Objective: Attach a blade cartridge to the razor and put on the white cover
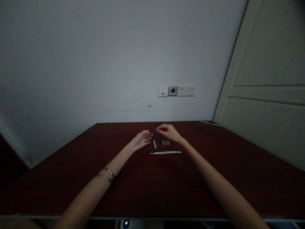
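My left hand (142,139) is closed in a pinch on a small dark green piece (150,132), held just above the dark red table (71,178). My right hand (169,132) hovers close to the right of it, fingertips pinched together toward the piece; whether anything is in them I cannot make out. Below the hands a short dark stick-like object (154,144) lies on the table. A long white strip (165,152) lies in front of it. A small clear packet (166,143) rests under my right wrist.
A white wall stands behind the table with a row of sockets (177,91). A pale door (269,82) is at the right. Two bracelets (106,175) circle my left forearm.
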Tool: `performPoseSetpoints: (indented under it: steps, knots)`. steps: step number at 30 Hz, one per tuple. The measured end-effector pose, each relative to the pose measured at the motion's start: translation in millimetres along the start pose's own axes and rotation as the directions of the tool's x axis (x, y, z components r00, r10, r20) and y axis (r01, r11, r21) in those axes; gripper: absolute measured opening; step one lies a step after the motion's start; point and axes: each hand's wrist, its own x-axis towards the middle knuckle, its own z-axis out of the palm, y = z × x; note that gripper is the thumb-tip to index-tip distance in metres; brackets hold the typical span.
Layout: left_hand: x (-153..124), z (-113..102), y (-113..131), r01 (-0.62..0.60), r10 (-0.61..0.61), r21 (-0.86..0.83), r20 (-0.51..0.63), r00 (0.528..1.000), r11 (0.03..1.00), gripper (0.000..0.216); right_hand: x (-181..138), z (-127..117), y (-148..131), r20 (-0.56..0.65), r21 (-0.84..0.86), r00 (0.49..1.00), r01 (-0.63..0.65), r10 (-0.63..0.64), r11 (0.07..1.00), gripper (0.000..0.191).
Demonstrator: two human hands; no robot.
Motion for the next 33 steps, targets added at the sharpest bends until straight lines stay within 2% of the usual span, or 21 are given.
performPoseSetpoints:
  steps: [2, 4, 10, 19, 25, 30, 33]
  knots:
    - [-2.8, 3.2, -1.1, 0.059, -0.050, -0.107, 0.089, 0.995, 0.993, 0.023, -0.7, 1.8, -3.1, 0.009, 0.043, 1.000, 0.009, -0.010, 0.999, 0.018]
    - [-5.1, 6.5, -2.5, 0.078, -0.057, -0.163, 0.132, 0.990, 0.984, 0.023, -0.9, 2.6, -7.0, 0.023, 0.072, 0.999, 0.023, -0.025, 0.997, 0.016]
    - [-9.2, 13.5, -4.0, 0.097, -0.064, -0.221, 0.154, 0.986, 0.970, 0.024, 0.8, 1.4, -16.0, 0.035, 0.134, 0.997, 0.061, -0.066, 0.989, 0.014]
    - [-12.7, 16.8, -5.1, 0.107, -0.068, -0.204, 0.188, 0.980, 0.973, 0.027, 4.8, -0.7, -19.0, 0.139, 0.288, 0.987, -0.122, 0.085, 0.950, 0.022]
    - [-14.3, 18.7, -6.4, 0.113, -0.081, -0.174, 0.177, 0.981, 0.978, 0.024, 3.2, -0.5, -22.0, 0.218, 0.337, 0.969, -0.189, 0.118, 0.922, 0.021]
    - [-14.3, 20.5, -7.7, 0.108, -0.090, -0.120, 0.147, 0.985, 0.987, 0.025, 1.8, -0.1, -27.8, 0.250, 0.315, 0.961, -0.194, 0.116, 0.929, 0.021]
    - [-13.2, 19.4, -7.5, 0.088, -0.075, -0.082, 0.157, 0.985, 0.993, 0.027, 3.6, -2.2, -22.9, 0.237, 0.297, 0.968, -0.156, 0.086, 0.942, 0.022]
